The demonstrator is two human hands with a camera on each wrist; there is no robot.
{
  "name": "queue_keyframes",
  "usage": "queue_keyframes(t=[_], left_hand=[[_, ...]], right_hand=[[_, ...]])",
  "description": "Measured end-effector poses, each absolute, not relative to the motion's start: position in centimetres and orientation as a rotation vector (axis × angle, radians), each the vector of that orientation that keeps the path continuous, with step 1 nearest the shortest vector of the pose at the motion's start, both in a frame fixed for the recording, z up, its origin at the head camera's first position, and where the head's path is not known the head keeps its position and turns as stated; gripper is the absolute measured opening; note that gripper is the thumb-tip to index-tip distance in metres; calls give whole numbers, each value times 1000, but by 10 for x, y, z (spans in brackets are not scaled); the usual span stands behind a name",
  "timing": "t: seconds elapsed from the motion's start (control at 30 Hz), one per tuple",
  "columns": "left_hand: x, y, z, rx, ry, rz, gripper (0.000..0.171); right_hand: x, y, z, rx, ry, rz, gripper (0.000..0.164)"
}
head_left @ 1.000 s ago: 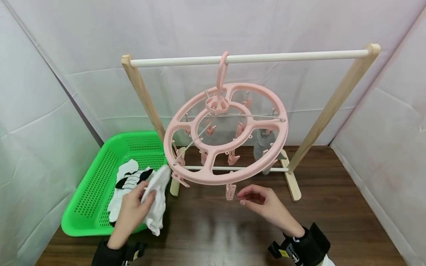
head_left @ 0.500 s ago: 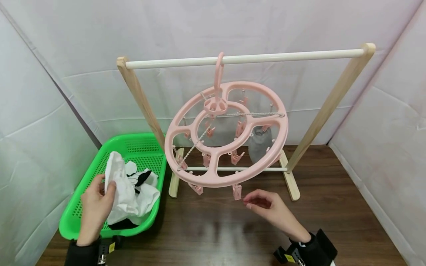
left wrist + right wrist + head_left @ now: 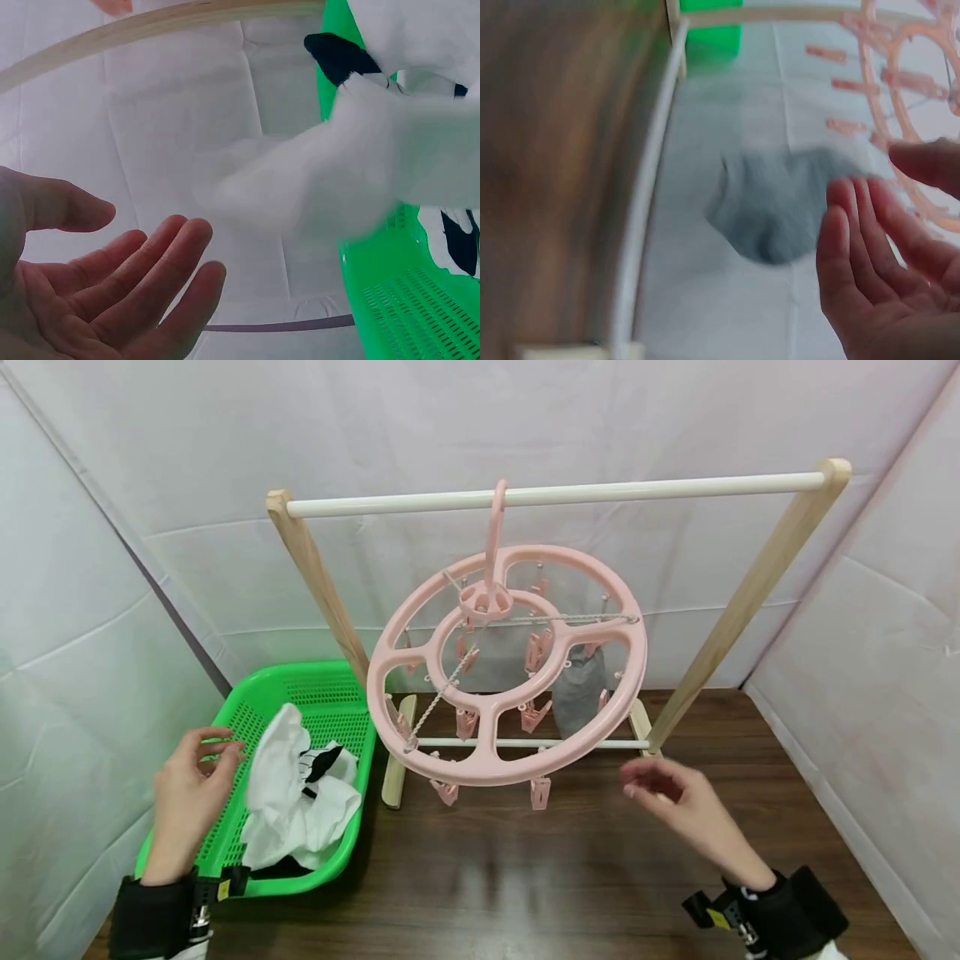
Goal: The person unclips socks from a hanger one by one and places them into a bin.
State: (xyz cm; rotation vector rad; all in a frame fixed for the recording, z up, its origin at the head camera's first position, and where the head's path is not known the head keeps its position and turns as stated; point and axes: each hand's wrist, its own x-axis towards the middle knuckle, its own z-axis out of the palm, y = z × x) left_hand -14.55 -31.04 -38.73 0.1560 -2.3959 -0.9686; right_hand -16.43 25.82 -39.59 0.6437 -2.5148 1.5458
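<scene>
My left hand (image 3: pixel 191 793) is over the left rim of the green basket (image 3: pixel 258 681), fingers loosely bent and nothing in them. White socks (image 3: pixel 300 810) with black patches lie heaped in the basket. In the left wrist view a blurred white sock (image 3: pixel 322 165) is just beyond the fingertips. A pink round clip hanger (image 3: pixel 487 768) hangs by its hook from the white rail (image 3: pixel 637 492). One grey sock (image 3: pixel 580 693) hangs at its right side. My right hand (image 3: pixel 686 806) is in the air right of the hanger, fingers loosely curved and holding nothing.
Wooden legs (image 3: pixel 750 602) carry the rail, and a lower white bar (image 3: pixel 525 742) joins them near the dark wooden tabletop (image 3: pixel 480 877). Several pink clips (image 3: pixel 540 793) dangle below the ring. White cloth walls (image 3: pixel 862 610) enclose the sides and back.
My left hand has moved left over the basket and let go of a white sock there. My right hand has moved right, away from the front clip. The hanger has turned slightly.
</scene>
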Motion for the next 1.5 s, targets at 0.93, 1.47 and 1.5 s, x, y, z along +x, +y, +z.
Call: queue_keyframes(t=[0.93,1.47,1.5], left_hand=[[-97,-207,-372,-277,-2561,-894,13],[-95,-167,-393,-394,-2556,-1131,12],[-96,-164,-395,-392,-2566,-1142,12]], right_hand=[[-248,217,-286,739,-2287,1391,28],[-236,203,-278,828,-2080,1359,16],[-235,204,-279,827,-2083,1347,16]])
